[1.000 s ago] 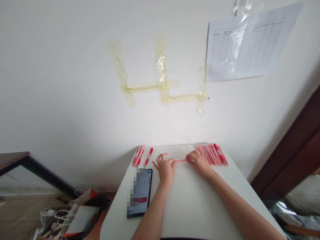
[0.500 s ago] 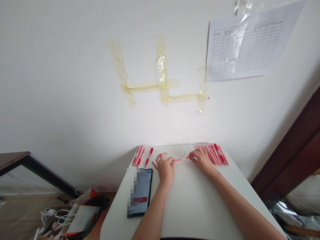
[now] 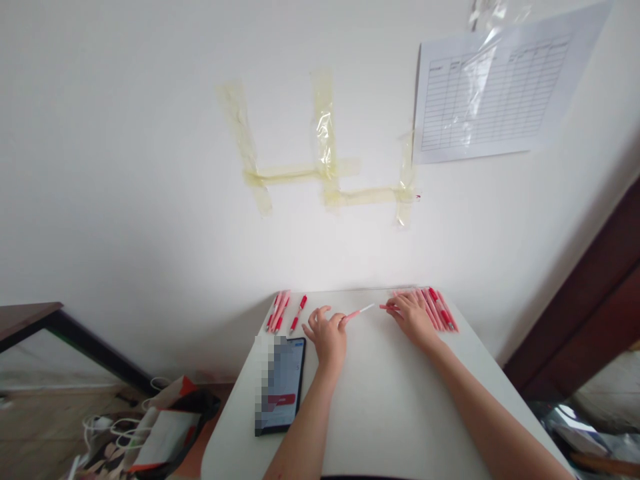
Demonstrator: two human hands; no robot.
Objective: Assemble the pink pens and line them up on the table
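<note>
My left hand (image 3: 330, 339) pinches the pink part of a pen (image 3: 353, 315) between thumb and forefinger, its other fingers spread. A thin whitish length sticks out of that part toward the right. In my right hand (image 3: 414, 321) is a short pinkish-red pen piece (image 3: 386, 307), closed between the fingertips and partly hidden by them. A small gap separates the two pieces above the white table (image 3: 380, 400). Close beside my right hand lies a row of pink pens (image 3: 434, 310), one with a bright red grip and end.
Several red and pink pens (image 3: 278, 313) lie at the table's back left, with a single red pen (image 3: 299, 315) near them. A phone (image 3: 285, 393) rests left of my left forearm. The wall (image 3: 350, 253) stands right behind the table. Bags (image 3: 165, 427) sit on the floor at left.
The pen's two parts, joined in a line between my hands half a second ago, are now apart. My right hand has drawn slightly right; the left part now tilts upward.
</note>
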